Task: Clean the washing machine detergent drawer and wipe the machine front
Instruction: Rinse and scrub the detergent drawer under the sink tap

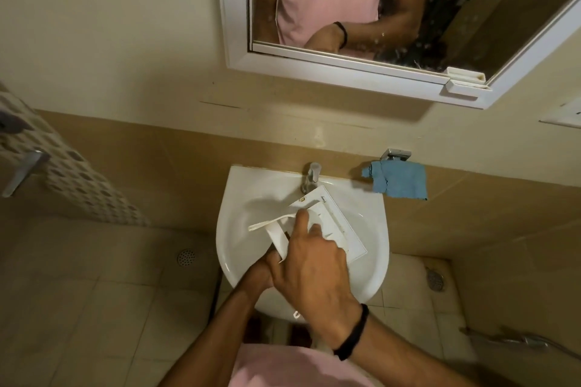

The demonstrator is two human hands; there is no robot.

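The white detergent drawer (330, 223) lies tilted inside the white wash basin (239, 198), its far corner under the tap (311, 176). My left hand (267, 270) grips the drawer's near end from below and is mostly hidden under my right hand. My right hand (314, 264), a black band on its wrist, lies over the drawer with straight fingers pressing on its inside, the forefinger pointing to the far left. No water is seen running from the tap.
A blue cloth (397, 181) hangs from a chrome holder on the wall right of the basin. A white-framed mirror (361, 9) hangs above. A patterned towel (72, 179) hangs at the left. Floor drains (186, 257) sit on the tiled floor.
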